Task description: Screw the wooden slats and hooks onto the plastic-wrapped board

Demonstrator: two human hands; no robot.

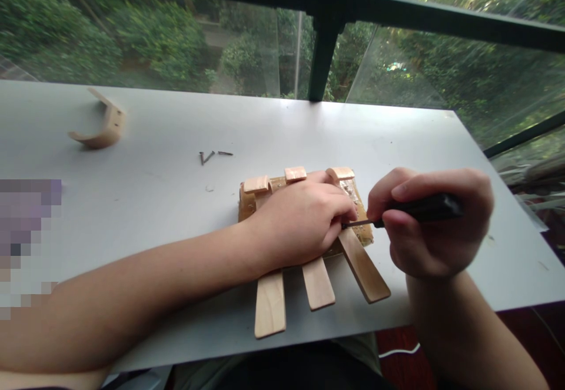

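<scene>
My right hand (435,222) is wrapped round the black handle of a screwdriver (419,209). Its thin shaft points left, and the tip meets a curved wooden hook (364,266) beside my left fingertips. Across the brownish block (364,234) lies my left hand (304,216), fingers bent and closed at the screwdriver tip; what they pinch is hidden. Two more wooden hooks, a left one (270,305) and a middle one (318,284), pass under my left hand, their flat ends sticking out toward me. A screw at the tip cannot be made out.
Several screws (207,157) lie on the white table (168,202) beyond the block. A loose wooden hook (108,125) with two holes rests at the far left. A window with a dark frame (329,37) borders the table's far edge. Something purplish at the left is pixelated.
</scene>
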